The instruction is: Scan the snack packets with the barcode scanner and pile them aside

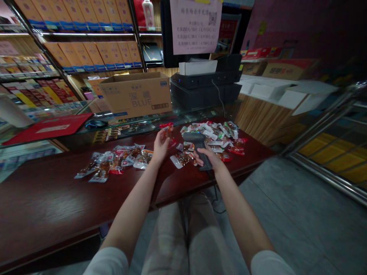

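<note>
My left hand [161, 144] is closed on a small red-topped snack packet [166, 129], raised a little above the dark red table [57, 191]. In my right hand [208, 156] is a dark handheld barcode scanner [197, 139], gripped by its handle, its head turned to the left toward the packet. A pile of snack packets [220, 131] lies behind and right of the scanner. Close to its left side rest a few packets [180, 158], partly covered by my right fingers. Left of my left hand, another group of packets [114, 160] is spread on the tabletop.
Behind the table is a glass counter with an open cardboard box [137, 93], a computer mouse [96, 124], a red folder [54, 126] and a black cash-register unit [205, 88]. The scanner's cable [215, 193] hangs over the front edge. A metal rail [329, 175] stands at right.
</note>
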### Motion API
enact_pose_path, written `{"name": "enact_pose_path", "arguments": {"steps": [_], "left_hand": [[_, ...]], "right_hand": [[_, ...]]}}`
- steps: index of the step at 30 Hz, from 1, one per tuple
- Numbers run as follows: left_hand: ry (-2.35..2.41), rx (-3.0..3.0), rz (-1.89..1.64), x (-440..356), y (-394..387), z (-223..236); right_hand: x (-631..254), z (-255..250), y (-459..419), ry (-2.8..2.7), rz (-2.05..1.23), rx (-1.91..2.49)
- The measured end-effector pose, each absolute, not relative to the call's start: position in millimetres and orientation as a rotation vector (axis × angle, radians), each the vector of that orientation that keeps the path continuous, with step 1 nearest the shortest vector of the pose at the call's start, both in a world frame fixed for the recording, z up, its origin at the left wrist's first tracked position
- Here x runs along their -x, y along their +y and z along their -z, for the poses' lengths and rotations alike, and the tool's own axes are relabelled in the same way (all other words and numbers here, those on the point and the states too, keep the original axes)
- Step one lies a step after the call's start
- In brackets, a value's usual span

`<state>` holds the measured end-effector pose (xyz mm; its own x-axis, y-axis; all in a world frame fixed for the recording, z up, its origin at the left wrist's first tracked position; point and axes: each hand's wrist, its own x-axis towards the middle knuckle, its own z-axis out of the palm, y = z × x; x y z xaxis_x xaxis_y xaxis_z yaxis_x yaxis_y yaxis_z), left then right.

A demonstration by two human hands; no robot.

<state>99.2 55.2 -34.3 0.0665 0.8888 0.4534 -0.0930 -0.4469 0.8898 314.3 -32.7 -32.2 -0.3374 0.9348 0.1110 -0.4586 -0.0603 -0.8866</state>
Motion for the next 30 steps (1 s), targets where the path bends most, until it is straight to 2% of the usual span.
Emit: {"name": "enact_pose_path", "arguments": {"steps": [8,21,26,30], "left_hand": [[0.849,-1.493,-1.445,-99,60,44],[1.03,-1.639,-1.412,-100,53,31],[1.471,-2.023,-1.333,-88,36,10],[2.076,-1.972,-1.132,-60,22,-8]], "right_hand": [[-312,29,-35,-1.096,-1.616,0.625],[-311,29,-35,-1.093,-1.573,0.623],[-315,29,-34,-1.036,-1.542,0.586],[-320,28,-33,-0.974,-1.54,0.55]]}}
